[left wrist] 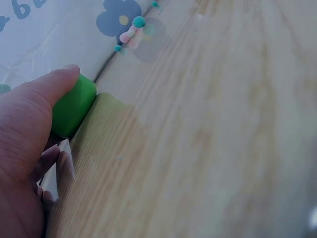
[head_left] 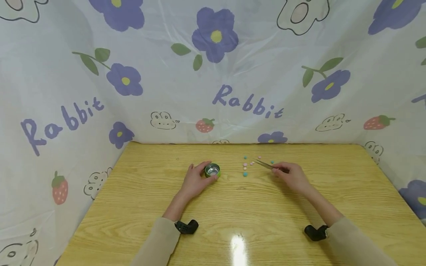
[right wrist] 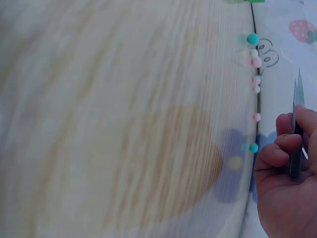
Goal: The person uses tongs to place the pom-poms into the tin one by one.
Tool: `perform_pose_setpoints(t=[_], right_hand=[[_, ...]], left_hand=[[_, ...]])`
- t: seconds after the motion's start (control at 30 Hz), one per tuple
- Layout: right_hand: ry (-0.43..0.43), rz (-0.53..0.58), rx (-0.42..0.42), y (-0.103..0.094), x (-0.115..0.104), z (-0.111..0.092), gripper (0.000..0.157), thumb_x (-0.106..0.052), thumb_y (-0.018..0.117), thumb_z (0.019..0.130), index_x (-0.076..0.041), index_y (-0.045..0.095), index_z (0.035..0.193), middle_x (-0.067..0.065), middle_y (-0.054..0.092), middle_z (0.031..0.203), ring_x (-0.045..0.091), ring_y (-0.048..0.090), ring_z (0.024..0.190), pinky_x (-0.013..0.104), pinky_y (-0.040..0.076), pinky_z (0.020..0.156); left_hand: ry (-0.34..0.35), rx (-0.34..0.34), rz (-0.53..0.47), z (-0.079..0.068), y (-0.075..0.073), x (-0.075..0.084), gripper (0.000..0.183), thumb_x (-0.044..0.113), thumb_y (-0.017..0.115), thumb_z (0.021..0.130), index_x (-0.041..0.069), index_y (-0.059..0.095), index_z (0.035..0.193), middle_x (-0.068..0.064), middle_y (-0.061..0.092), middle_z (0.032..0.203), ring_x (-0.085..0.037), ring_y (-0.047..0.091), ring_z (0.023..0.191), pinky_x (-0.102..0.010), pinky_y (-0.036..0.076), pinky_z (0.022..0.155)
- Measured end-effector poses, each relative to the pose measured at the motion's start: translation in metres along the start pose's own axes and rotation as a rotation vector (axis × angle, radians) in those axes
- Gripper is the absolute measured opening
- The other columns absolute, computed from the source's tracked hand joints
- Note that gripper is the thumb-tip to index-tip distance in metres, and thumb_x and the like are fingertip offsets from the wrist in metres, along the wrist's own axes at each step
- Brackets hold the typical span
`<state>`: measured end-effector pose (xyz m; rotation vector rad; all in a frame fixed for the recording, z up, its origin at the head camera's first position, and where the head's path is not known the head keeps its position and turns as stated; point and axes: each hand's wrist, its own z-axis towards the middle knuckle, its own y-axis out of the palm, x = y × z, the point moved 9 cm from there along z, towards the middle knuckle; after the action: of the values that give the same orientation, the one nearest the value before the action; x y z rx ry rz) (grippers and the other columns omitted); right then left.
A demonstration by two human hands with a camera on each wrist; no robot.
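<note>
head: left hand (head_left: 195,180) curls round the tin (head_left: 213,171) on the table (head_left: 233,207); right hand (head_left: 294,177) pinches tweezers (head_left: 264,164), tips parted, near small balls (head_left: 245,164).
left wrist: tin gripped by its green side; steady hold seems wise.
right wrist: grip sits behind the tips; gentle squeeze probably best, lest balls roll.

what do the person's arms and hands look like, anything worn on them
The left arm wears a plain beige fabric sleeve, the right arm a matching beige fabric sleeve. By each cuff sits a small, bent black device: left device, right device. The left hand and right hand are gloveless; no cables show.
</note>
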<state>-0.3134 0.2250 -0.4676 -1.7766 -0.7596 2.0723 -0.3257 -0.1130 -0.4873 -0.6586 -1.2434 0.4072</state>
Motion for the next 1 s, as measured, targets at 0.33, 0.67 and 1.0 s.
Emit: perform_pose_setpoints(t=[0.33, 0.67, 1.0], right_hand=[[0.038, -0.041, 0.021, -0.021, 0.016, -0.012, 0.029, -0.017, 0.065, 0.104, 0.005, 0.071, 0.122, 0.014, 0.072, 0.098, 0.021, 0.067, 0.085, 0.026, 0.055, 0.065], [0.056, -0.056, 0.038, -0.035, 0.025, -0.022, 0.032, -0.02, 0.064, 0.105, 0.006, 0.069, 0.123, 0.016, 0.071, 0.102, 0.023, 0.064, 0.087, 0.027, 0.054, 0.065], [0.095, -0.052, 0.07, -0.044, 0.032, -0.024, 0.033, -0.02, 0.06, 0.107, 0.009, 0.067, 0.12, 0.012, 0.063, 0.088, 0.017, 0.052, 0.072, 0.025, 0.044, 0.055]], left_hand=[[0.001, -0.002, 0.001, -0.001, 0.001, 0.0, 0.063, 0.031, 0.08, 0.091, 0.005, 0.058, 0.145, -0.015, 0.064, 0.137, -0.035, 0.057, 0.13, -0.054, 0.006, 0.126], [0.007, 0.003, -0.004, -0.002, 0.002, 0.001, 0.063, 0.03, 0.081, 0.091, 0.006, 0.059, 0.144, -0.015, 0.064, 0.137, -0.035, 0.057, 0.13, -0.055, 0.006, 0.126], [0.015, 0.005, 0.003, 0.0, -0.001, 0.001, 0.062, 0.031, 0.081, 0.091, 0.005, 0.059, 0.143, -0.016, 0.064, 0.136, -0.037, 0.057, 0.13, -0.056, 0.007, 0.125]])
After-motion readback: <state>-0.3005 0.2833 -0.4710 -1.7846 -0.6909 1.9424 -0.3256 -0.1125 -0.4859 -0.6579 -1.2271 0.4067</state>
